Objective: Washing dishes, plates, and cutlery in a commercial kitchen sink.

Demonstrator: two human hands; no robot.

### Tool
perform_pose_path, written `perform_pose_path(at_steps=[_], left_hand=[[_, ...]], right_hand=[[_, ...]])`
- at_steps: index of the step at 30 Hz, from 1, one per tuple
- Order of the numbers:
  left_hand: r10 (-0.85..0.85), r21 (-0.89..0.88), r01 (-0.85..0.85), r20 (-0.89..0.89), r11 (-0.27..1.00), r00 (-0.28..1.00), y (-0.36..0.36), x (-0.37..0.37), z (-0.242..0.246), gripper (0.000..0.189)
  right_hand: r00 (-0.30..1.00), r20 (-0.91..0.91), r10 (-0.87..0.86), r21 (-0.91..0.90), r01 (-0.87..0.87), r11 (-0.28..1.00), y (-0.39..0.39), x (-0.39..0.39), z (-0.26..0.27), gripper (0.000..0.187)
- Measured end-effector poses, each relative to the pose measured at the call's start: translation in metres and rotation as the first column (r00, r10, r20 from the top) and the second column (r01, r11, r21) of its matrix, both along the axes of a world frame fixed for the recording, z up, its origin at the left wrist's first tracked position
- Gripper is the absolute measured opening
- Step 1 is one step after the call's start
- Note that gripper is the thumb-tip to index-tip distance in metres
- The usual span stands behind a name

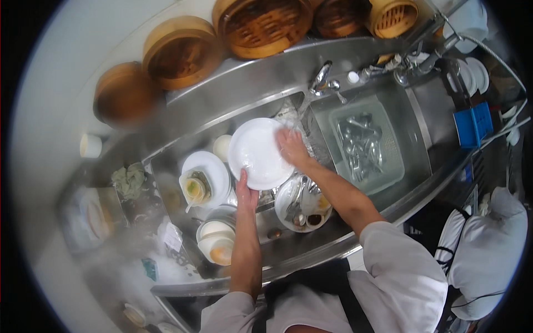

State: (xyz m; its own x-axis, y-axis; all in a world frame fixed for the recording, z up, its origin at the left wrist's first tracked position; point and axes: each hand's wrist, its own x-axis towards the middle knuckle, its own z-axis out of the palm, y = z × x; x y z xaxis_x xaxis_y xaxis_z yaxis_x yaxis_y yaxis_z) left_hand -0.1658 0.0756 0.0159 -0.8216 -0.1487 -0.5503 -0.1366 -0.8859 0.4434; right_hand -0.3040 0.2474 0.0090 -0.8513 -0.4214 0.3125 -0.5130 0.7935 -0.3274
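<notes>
A white round plate (259, 152) with a wet face is held over the left sink basin. My left hand (246, 192) grips its near rim, thumb on top and the other fingers hidden underneath. Spread over the right part of the plate's face is my right hand (292, 146), slightly blurred. Water runs from the chrome tap (321, 79) into the basin beyond the right hand. Just below the plate sits a dirty plate (287, 210) with cutlery, food scraps and a small dish of dark sauce. To the left, a stacked plate (220, 177) carries a bowl (195, 188) with food and a spoon.
Bowls (216, 245) stand in the basin's near left. The right basin holds a plastic basket (393, 162) of cutlery under water. Bamboo steamers (183, 50) line the back ledge. A cloth (129, 180) lies left; a blue rack (472, 125) stands right, near another person's sleeve (487, 245).
</notes>
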Motion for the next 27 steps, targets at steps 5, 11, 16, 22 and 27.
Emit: perform_pose_path(at_steps=[5,11,16,22,27], left_hand=[[0.011,-0.044,-0.008,0.069,0.999,0.998,-0.043,0.008,-0.010,0.055],[-0.065,-0.104,0.079,0.129,0.991,0.989,-0.002,0.006,-0.007,0.057],[-0.048,-0.061,0.072,0.330,0.996,0.943,-0.009,0.007,-0.037,0.063],[0.348,-0.767,-0.079,0.194,0.637,0.917,-0.070,0.001,0.007,0.046],[0.273,-0.966,0.042,0.113,0.255,0.955,-0.071,0.009,0.055,0.041]], right_hand=[[0.899,-0.020,0.437,-0.375,-0.412,0.830,-0.087,0.086,0.050,0.015],[0.931,0.339,-0.137,-0.072,0.171,0.983,0.026,0.026,0.056,0.030],[0.962,0.211,-0.174,-0.373,0.244,0.895,-0.010,0.055,0.080,0.040],[0.455,0.890,-0.018,-0.411,0.820,0.398,0.049,0.150,-0.016,0.055],[0.443,0.875,-0.193,-0.340,0.849,0.405,0.053,0.103,-0.062,0.058]])
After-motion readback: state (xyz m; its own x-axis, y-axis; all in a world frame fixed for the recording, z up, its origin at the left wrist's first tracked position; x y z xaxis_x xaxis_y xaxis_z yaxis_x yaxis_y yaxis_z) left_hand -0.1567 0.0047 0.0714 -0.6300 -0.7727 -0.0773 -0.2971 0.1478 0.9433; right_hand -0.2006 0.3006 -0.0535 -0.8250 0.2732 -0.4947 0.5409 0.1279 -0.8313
